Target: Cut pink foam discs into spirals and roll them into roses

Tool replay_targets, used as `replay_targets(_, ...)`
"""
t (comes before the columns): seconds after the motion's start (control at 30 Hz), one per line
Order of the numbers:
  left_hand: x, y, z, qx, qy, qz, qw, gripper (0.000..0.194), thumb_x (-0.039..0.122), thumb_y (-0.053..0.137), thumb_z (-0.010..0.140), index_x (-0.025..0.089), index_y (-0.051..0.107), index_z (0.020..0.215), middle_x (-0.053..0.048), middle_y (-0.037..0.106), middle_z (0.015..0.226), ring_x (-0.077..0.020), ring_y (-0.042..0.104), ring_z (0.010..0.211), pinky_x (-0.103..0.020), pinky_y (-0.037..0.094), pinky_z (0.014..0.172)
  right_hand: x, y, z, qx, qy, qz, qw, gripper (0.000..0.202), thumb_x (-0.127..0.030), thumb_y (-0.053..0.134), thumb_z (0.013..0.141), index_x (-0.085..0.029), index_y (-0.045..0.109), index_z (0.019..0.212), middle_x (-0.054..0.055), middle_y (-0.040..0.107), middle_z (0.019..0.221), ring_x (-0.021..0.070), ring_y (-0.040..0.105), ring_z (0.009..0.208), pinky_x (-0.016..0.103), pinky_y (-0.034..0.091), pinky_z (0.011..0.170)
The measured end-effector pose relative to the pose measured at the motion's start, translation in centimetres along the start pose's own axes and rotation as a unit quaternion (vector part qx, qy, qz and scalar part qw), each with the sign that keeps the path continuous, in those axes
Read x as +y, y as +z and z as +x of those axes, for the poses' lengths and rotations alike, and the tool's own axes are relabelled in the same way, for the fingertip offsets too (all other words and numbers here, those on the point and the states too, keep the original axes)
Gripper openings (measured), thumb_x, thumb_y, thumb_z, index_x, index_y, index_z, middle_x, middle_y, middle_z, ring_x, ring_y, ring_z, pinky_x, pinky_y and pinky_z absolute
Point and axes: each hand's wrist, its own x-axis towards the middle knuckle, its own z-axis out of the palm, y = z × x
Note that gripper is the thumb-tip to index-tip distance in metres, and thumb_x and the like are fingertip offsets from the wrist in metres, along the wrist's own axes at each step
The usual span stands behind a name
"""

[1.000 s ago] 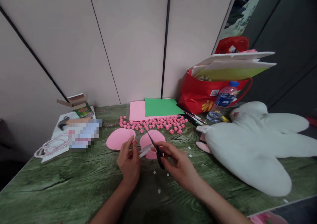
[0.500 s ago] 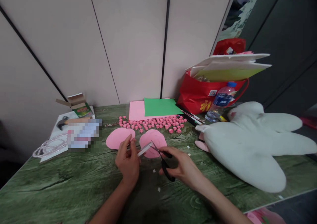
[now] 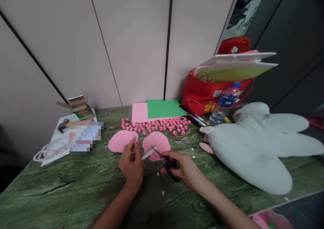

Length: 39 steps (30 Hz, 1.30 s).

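Observation:
My left hand (image 3: 131, 163) is closed on a narrow white strip (image 3: 148, 153), which sticks out to the right from the fingers. A small pink piece also seems to be at its fingertips, too small to make out. My right hand (image 3: 181, 168) grips black-handled scissors (image 3: 170, 166), whose blades cross the free end of the strip. Beneath the blades lies a pink scalloped paper shape (image 3: 163, 142); another pink paper shape (image 3: 118, 142) lies behind my left hand. Small white bits (image 3: 163, 193) are scattered on the table near my hands.
Several small pink rolled paper roses (image 3: 157, 125) lie before green (image 3: 167, 108) and pink sheets. A white plush toy (image 3: 250, 151), water bottle (image 3: 225, 104) and red bag (image 3: 199, 94) stand right. Leftward are a hammer (image 3: 64, 125), bead strings (image 3: 52, 148) and an opened box (image 3: 82, 109).
The scissor blades have closed somewhat and moved slightly left, further over the strip. My left hand stays nearly in place, still holding the strip.

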Motion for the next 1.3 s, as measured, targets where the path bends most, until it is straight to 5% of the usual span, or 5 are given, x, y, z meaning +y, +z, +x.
replay_targets(0.23, -0.1, 0.0, -0.1, 0.004, 0.047, 0.02, 0.999, 0.023, 0.027, 0.05, 0.082, 0.02, 0.06, 0.102, -0.003, 0.062, 0.089, -0.0049, 0.055, 0.042, -0.017, 0.043, 0.034, 0.4, -1.4, 0.1, 0.015, -0.03, -0.157, 0.987, 0.028, -0.026, 0.066, 0.07, -0.02, 0.066, 0.097, 0.004, 0.063, 0.077, 0.0198, 0.057, 0.071, 0.027, 0.042, 0.064)
replay_targets(0.37, -0.5, -0.3, 0.4, 0.013, 0.148, 0.084, 0.985, 0.023, 0.02, 0.049, 0.083, 0.019, 0.06, 0.103, -0.005, 0.063, 0.09, -0.0109, 0.062, 0.06, -0.021, 0.05, 0.051, 1.1, -4.3, 0.2, 0.059, -0.021, -0.307, 0.95, 0.029, -0.027, 0.059, 0.076, -0.019, 0.061, 0.104, 0.008, 0.063, 0.084, 0.0235, 0.057, 0.081, 0.032, 0.042, 0.071)
replay_targets(0.6, -1.7, -0.2, 0.8, -0.041, 0.313, 0.203, 0.927, 0.027, 0.014, 0.045, 0.083, 0.016, 0.059, 0.106, -0.009, 0.065, 0.09, -0.0166, 0.062, 0.078, -0.026, 0.048, 0.07, 3.5, -8.1, 0.3, -0.075, 0.031, -0.489, 0.868, 0.045, -0.003, 0.061, 0.063, -0.018, 0.059, 0.105, 0.012, 0.059, 0.095, 0.0287, 0.052, 0.091, 0.038, 0.039, 0.077)
replay_targets(1.03, -2.5, 0.1, 0.4, -0.204, 0.267, 0.357, 0.871, 0.023, 0.018, 0.049, 0.078, 0.019, 0.064, 0.096, -0.005, 0.069, 0.082, -0.0167, 0.063, 0.058, -0.024, 0.045, 0.05, 4.6, -7.2, 1.9, -0.073, -0.005, -0.397, 0.915, 0.02, -0.007, 0.05, 0.076, -0.018, 0.063, 0.085, 0.01, 0.056, 0.096, 0.0231, 0.049, 0.094, 0.034, 0.037, 0.08)
replay_targets(1.3, -2.0, 0.4, 0.5, -0.221, 0.248, 0.18, 0.926, 0.023, 0.016, 0.047, 0.077, 0.016, 0.063, 0.094, -0.008, 0.07, 0.084, -0.0181, 0.065, 0.072, -0.03, 0.052, 0.068, 5.3, -5.8, 2.6, -0.09, 0.014, -0.264, 0.96, 0.008, -0.011, 0.056, 0.076, -0.015, 0.062, 0.075, 0.007, 0.057, 0.088, 0.0172, 0.054, 0.086, 0.027, 0.041, 0.078)
